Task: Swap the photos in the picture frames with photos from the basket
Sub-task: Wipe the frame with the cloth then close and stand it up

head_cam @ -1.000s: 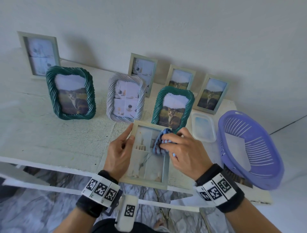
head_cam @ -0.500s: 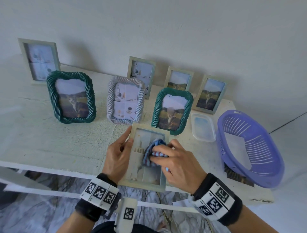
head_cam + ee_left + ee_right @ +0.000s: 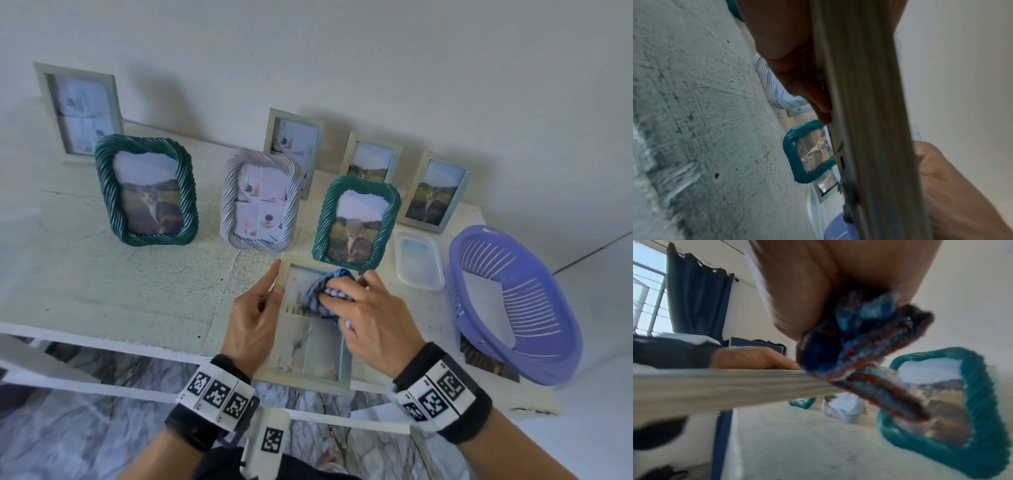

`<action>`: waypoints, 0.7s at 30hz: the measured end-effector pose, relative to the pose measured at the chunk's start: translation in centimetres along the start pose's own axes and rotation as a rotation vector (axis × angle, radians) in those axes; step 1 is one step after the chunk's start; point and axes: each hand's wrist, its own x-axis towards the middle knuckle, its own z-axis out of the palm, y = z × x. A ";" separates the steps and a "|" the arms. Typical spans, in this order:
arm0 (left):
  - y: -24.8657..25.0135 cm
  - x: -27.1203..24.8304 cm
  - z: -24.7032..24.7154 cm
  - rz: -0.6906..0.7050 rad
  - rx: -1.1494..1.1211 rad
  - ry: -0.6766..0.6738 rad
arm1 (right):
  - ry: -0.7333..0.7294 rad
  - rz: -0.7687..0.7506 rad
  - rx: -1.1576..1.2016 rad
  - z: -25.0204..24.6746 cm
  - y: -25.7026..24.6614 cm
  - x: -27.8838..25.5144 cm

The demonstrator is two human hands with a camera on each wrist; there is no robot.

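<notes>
A pale wooden picture frame (image 3: 310,373) lies tilted over the table's front edge, glass side up. My left hand (image 3: 255,310) grips its left rail, thumb on top; the rail (image 3: 865,113) fills the left wrist view. My right hand (image 3: 363,308) holds a bunched blue-and-red checked cloth (image 3: 320,294) against the upper part of the glass. In the right wrist view the cloth (image 3: 857,352) hangs from my fingers above the frame's edge (image 3: 715,386). A purple basket (image 3: 513,308) with a pale sheet inside sits tilted at the right.
Several framed photos stand on the white table (image 3: 102,281): a green twisted frame (image 3: 147,192), a silver twisted frame (image 3: 260,202), another green one (image 3: 356,226) just behind my hands, and flat pale frames by the wall. A clear plastic lid (image 3: 418,260) lies beside the basket.
My right hand slid the cloth from the glass's upper right toward the left and down, then back up a little. The left hand kept its hold on the frame.
</notes>
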 end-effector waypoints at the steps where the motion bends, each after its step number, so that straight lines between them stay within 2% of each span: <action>1: -0.1 0.1 0.0 0.005 0.000 0.000 | -0.007 -0.023 0.006 0.4 -0.5 -0.2; 4: -0.2 -0.1 -0.1 0.015 -0.021 -0.015 | -0.074 -0.140 0.058 0.9 -1.0 -1.1; 7: 0.2 -0.3 0.3 -0.002 -0.053 -0.015 | -0.059 -0.049 0.025 0.1 0.8 -0.4; 9: 0.5 -0.1 0.6 0.021 -0.051 0.006 | -0.034 -0.011 0.011 -0.2 0.1 0.0; 12: 0.3 0.2 0.8 0.054 0.014 0.023 | -0.062 -0.151 0.052 0.5 -2.2 -0.7; 14: 0.1 0.0 0.9 0.061 0.002 0.011 | -0.072 -0.188 0.074 0.3 -2.0 -0.8; 18: -0.2 -0.2 1.8 0.033 -0.028 0.000 | -0.014 -0.021 0.024 -0.1 -0.5 0.5; 21: 0.0 -0.2 1.6 -0.014 -0.097 -0.008 | -0.063 -0.090 0.045 0.8 -1.7 0.0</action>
